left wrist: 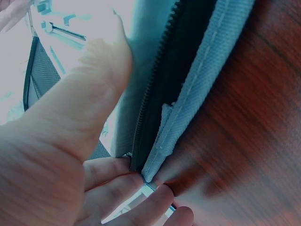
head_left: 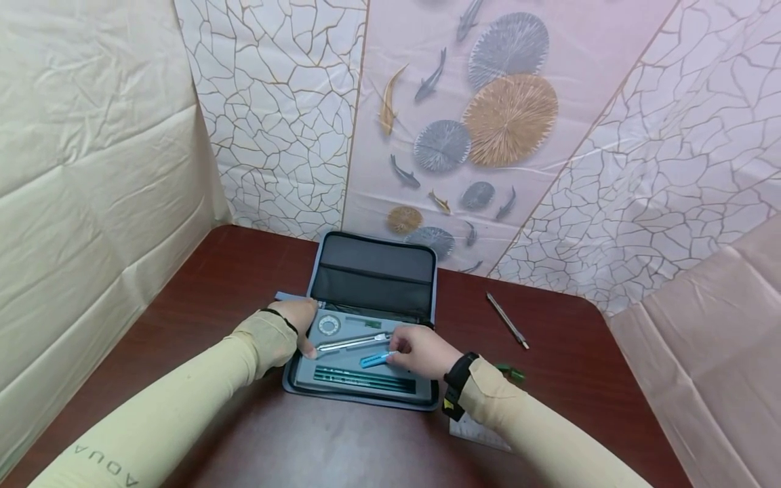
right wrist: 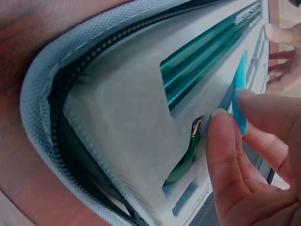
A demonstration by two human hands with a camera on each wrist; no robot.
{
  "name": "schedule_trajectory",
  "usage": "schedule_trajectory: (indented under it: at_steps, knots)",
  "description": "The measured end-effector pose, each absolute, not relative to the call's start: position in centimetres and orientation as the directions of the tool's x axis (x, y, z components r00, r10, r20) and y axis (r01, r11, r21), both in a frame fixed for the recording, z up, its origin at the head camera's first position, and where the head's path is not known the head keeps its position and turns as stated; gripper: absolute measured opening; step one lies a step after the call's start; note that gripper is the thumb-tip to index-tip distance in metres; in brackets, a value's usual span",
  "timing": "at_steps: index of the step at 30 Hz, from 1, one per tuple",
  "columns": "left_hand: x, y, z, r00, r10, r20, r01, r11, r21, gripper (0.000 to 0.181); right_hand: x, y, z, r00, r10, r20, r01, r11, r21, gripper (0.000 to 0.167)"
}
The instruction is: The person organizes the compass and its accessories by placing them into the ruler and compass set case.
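The right hand (head_left: pixel 424 350) pinches a small light-blue object (head_left: pixel 373 360) between thumb and fingers, over the grey tray (head_left: pixel 306 371) of an unzipped case. In the right wrist view the blue object (right wrist: pixel 240 77) stands on edge, partly in a slot, beside several dark green pencils (right wrist: pixel 207 61). With its thumb on the tray's left side, the left hand (head_left: pixel 296 324) rests at the case's edge. The left wrist view has this hand's (left wrist: pixel 75 127) fingers loosely extended beside the zipper (left wrist: pixel 146 94), near the tabletop. A silver compass (head_left: pixel 354 342) lies in the tray between the hands.
The case's lid (head_left: pixel 375 271) stands raised at the back, near the patterned cloth. Right of the case lie a silver pen-like tool (head_left: pixel 508 321), a green item (head_left: pixel 516 374) and a clear ruler-like sheet (head_left: pixel 478 434), both partly behind the right arm. A white dial (head_left: pixel 329 325) sits in the tray.
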State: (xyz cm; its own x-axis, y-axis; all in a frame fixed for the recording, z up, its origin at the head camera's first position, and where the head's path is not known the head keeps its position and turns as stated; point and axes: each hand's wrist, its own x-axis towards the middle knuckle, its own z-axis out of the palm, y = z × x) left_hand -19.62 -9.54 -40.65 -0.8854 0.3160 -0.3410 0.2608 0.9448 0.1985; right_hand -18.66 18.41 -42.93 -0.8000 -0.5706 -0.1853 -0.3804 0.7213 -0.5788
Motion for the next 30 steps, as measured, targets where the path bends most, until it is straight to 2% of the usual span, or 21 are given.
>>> schedule_trajectory:
  at_steps: [10,30]
  knots:
    - [-20.0,-9.5,-41.3,-0.886,0.308,-0.347,0.255,0.948,0.19,0.096,-19.1,17.8,-42.7,-0.833,-0.498,-0.241,-0.278,0.753,-0.596,0.011]
    - [-20.1,-9.7,-41.9,-0.887,0.327,-0.327,0.278,0.942,0.187,0.096,-19.3,16.3,-43.1,-0.844,-0.498,-0.201,-0.335,0.78,-0.528,0.016]
